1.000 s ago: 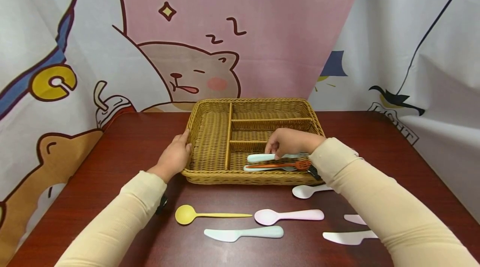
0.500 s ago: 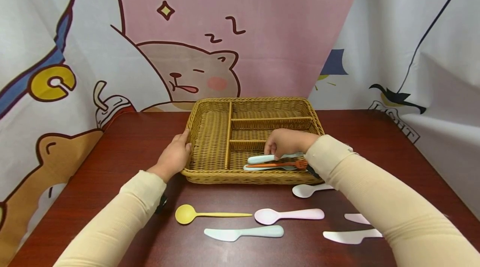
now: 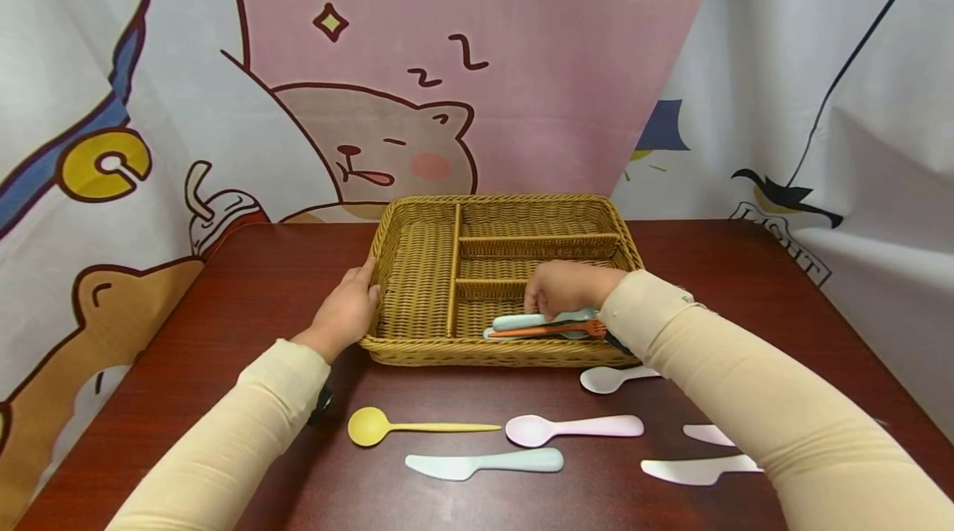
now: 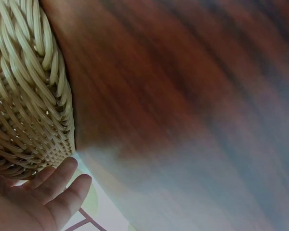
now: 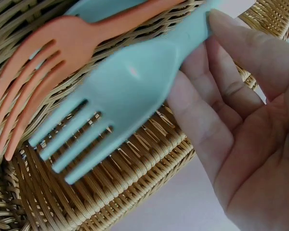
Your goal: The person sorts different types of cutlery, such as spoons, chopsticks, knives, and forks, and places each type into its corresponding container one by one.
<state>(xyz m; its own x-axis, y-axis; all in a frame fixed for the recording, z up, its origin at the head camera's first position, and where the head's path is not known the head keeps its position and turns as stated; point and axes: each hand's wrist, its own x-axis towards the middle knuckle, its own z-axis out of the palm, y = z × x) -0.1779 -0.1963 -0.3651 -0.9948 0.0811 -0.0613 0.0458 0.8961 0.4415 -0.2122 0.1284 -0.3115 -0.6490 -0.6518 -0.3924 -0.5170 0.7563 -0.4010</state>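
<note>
My right hand pinches a pale blue fork by its handle, low in the front right compartment of the wicker basket. Beside it in that compartment lies an orange fork, on top of another pale blue piece whose kind is mostly hidden. The pale blue fork's tines point toward the basket's right end. At the basket's left side my left hand rests with extended fingers against the outer wall, as the left wrist view also shows.
In front of the basket lie a yellow spoon, a pink spoon, a pale blue knife, a white spoon and a white knife. A pink piece is partly under the right sleeve. A printed curtain hangs behind the table.
My right hand has lowered slightly with the pale blue fork, which now sits closer to the orange fork. My left hand has stayed at the basket's side.
</note>
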